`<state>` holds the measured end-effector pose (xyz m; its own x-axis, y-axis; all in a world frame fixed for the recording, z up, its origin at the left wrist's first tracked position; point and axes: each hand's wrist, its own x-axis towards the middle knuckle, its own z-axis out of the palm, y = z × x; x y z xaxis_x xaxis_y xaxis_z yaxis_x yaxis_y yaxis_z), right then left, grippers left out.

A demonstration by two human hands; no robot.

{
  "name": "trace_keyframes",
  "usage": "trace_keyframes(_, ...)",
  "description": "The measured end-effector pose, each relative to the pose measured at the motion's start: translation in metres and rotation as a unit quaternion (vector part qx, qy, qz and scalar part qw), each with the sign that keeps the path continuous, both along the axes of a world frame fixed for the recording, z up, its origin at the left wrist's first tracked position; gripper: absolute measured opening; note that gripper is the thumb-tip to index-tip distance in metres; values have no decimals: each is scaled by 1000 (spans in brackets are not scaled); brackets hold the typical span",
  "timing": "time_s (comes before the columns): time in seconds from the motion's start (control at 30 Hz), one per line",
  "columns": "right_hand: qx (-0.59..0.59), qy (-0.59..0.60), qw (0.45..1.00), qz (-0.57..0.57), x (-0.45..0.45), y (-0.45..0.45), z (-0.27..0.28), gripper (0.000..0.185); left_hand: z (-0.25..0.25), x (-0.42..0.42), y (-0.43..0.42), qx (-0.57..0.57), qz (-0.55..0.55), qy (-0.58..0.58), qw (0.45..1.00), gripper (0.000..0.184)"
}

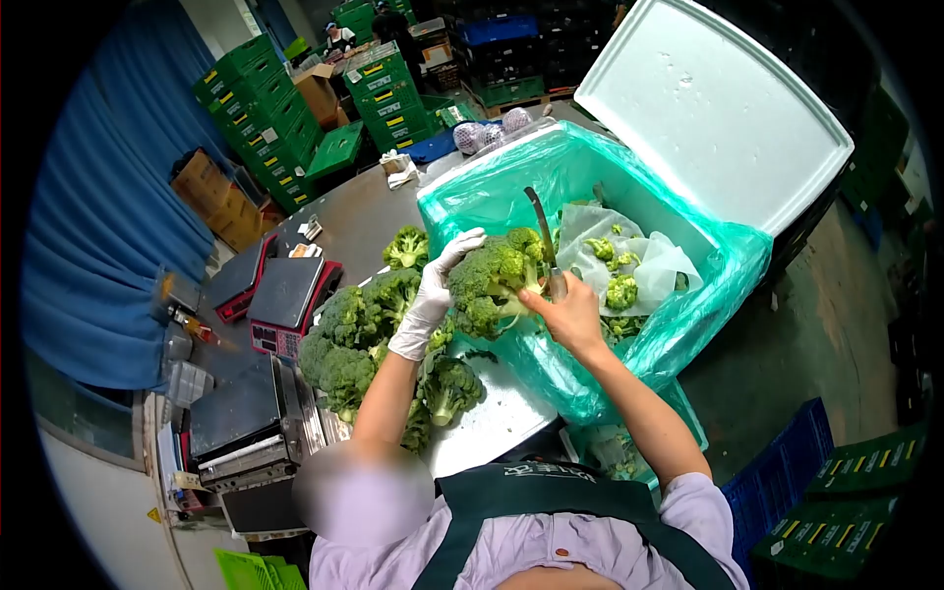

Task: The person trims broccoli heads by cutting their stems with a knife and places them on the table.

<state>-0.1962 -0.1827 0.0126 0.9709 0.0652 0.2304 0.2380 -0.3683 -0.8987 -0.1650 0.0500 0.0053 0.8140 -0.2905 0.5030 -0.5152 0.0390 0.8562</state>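
Above the left edge of the foam box, as the head camera looks down, the two hands meet on one broccoli head. The left hand, in a white glove, is clamped around its crown from the left. The right hand, bare, is closed round the handle of a knife whose dark, curved blade points up and away; its thumb lies against the broccoli's stem. The hands are just beside each other, with the broccoli between them.

The foam box is lined with green plastic, which folds over its rim. Inside, toward its right side, cut florets lie on a crumpled white sheet, with more broccoli pieces below it toward the near corner. A white lid stands tilted at the box's far right edge.

Left of the box, toward the near edge of the table, whole broccoli heads are heaped, some beside a bare white surface. Scales stand along the table's left edge. Near the far edge of the box lie rounded things in netting. Stacked green crates rise beyond the table's far edge.
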Motion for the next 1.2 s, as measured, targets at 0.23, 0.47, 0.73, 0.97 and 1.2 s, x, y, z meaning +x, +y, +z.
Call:
trace_keyframes(0.23, -2, -83, 997, -2, -15, 15, 3, 41, 22, -40, 14, -12, -30, 213, 977, 96)
trace_keyframes(0.47, -34, -131, 990, 38, -27, 24, 7, 43, 18, -68, -3, 10, 104, 185, 977, 88)
trace_keyframes(0.73, -292, -324, 896, 86, -29, -42, 16, 29, 50, -59, 8, -158, 74, 389, 905, 51)
trace_keyframes(0.97, -351, -343, 869, 61, -24, -61, 13, 31, 67, -33, -1, -23, 30, 363, 931, 55)
trace_keyframes(1.2, -301, -278, 912, 23, -19, -61, -6, 28, 59, -14, -13, -11, 54, 354, 933, 56)
